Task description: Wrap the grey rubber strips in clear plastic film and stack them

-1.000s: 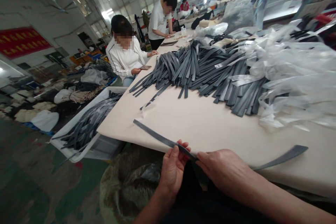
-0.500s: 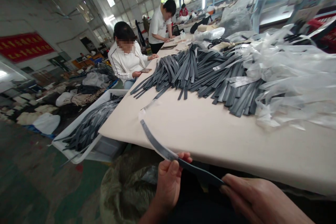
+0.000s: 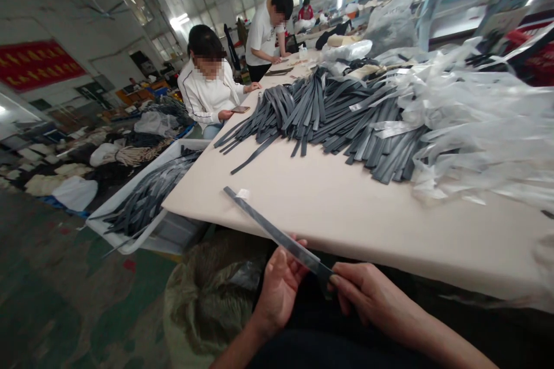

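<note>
Your right hand (image 3: 362,287) is pinching the strip (image 3: 269,229). Your left hand (image 3: 277,285) is curling under it; whether its thumb is pressing, I cannot tell. The strip is slanting across the table's (image 3: 341,199) near edge, its far end showing near a white scrap (image 3: 243,193).

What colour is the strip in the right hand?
The strip is dark grey; the head view shows it best.

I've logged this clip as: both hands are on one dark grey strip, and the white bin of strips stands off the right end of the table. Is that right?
Not quite: the head view shows the white bin off the left end of the table. The left hand and right hand are indeed on one dark grey strip.
</note>
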Demonstrator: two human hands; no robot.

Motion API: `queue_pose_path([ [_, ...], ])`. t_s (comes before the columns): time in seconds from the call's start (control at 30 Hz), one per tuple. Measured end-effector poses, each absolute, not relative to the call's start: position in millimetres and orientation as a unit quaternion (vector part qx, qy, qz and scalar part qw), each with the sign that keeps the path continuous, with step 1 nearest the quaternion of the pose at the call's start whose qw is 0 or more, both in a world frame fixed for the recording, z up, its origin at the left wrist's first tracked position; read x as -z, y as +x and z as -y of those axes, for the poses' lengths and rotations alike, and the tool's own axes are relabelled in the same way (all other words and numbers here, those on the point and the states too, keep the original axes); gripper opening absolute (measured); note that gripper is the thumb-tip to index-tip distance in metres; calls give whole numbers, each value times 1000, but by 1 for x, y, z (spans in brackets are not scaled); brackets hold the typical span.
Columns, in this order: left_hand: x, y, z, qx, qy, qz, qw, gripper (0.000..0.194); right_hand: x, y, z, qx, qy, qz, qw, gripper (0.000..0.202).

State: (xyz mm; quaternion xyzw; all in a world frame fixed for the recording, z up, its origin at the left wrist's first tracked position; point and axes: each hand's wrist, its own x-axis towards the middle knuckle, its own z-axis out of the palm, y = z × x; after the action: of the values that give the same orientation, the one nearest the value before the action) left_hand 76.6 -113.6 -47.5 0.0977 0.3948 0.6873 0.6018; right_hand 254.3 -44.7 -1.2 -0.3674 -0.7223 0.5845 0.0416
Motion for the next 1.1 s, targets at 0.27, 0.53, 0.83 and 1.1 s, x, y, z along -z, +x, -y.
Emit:
queue_pose_path([
  [0.27, -13, -24, 52, -742, 171, -492, 423, 39, 5, 235, 41, -682, -281, 673, 61, 35],
  [0.53, -94, -88, 6, -824, 344, -421, 160, 47, -23, 191, 17, -655, -230, 708, 132, 36],
  [0.83, 17, -34, 19, -769, 101, -487, 402, 36, 14, 221, 21, -603, -360, 708, 75, 37],
  [1.1, 24, -3, 50, -676, 42, -473, 564, 31, 3, 241, 25, -481, -378, 788, 67, 42],
])
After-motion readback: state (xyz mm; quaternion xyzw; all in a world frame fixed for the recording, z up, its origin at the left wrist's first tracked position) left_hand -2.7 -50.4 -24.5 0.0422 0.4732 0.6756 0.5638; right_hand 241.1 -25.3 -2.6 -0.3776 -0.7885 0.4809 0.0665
